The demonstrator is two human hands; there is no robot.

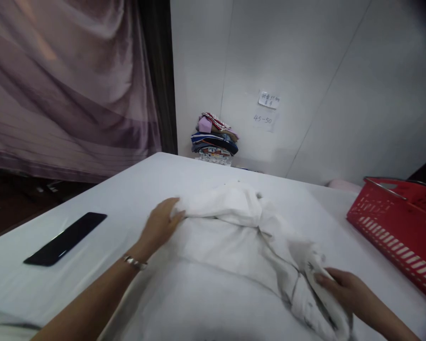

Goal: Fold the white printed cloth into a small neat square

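Observation:
A white garment (230, 241) lies rumpled on the white table (135, 189) in front of me. My left hand (160, 223), with a thin bracelet at the wrist, grips the garment's left edge, fingers tucked under a fold. My right hand (341, 284) pinches a bunched part of the cloth at the lower right, thumb on top.
A black phone (66, 238) lies flat on the table's left side. A red plastic basket (401, 227) stands at the right edge. A stack of folded coloured clothes (215, 138) sits at the far end against the white wall. A mauve curtain (64, 80) hangs at the left.

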